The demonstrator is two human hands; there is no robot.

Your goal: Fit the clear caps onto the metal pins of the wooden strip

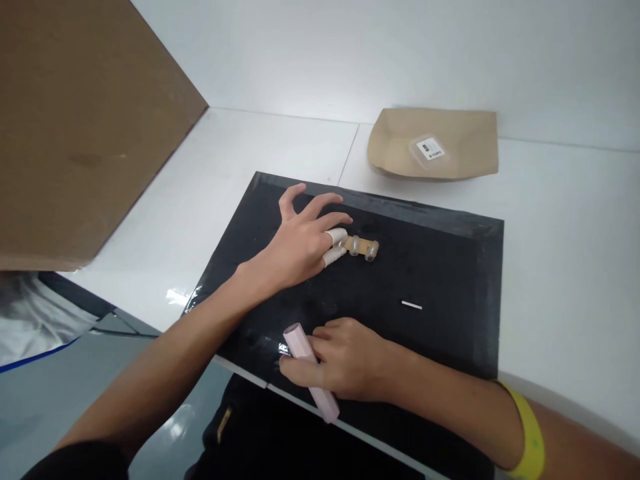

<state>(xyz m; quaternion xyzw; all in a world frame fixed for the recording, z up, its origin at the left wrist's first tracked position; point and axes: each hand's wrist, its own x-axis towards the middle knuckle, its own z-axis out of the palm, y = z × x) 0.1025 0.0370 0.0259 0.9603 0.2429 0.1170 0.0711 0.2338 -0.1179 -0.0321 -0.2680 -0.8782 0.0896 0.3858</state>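
Note:
My left hand [305, 243] reaches over the black mat [440, 267], white covers on its thumb and index finger, which pinch the left end of a small tan strip [364, 247] with clear rings around it. Its other three fingers are spread and curved. Nearer the mat's front edge, my right hand [340, 360] is wrapped round a pale pink tube [323, 399], tilted with its open upper end toward the left. A short thin white stick [411, 305] lies on the mat to the right, touched by neither hand.
Behind the mat, a brown paper tray [467, 143] holds a clear packet with a white label [431, 148]. A large brown cardboard panel [90, 127] stands at the left on the white table [560, 280]. Grey-white cloth [40, 317] shows at the far left.

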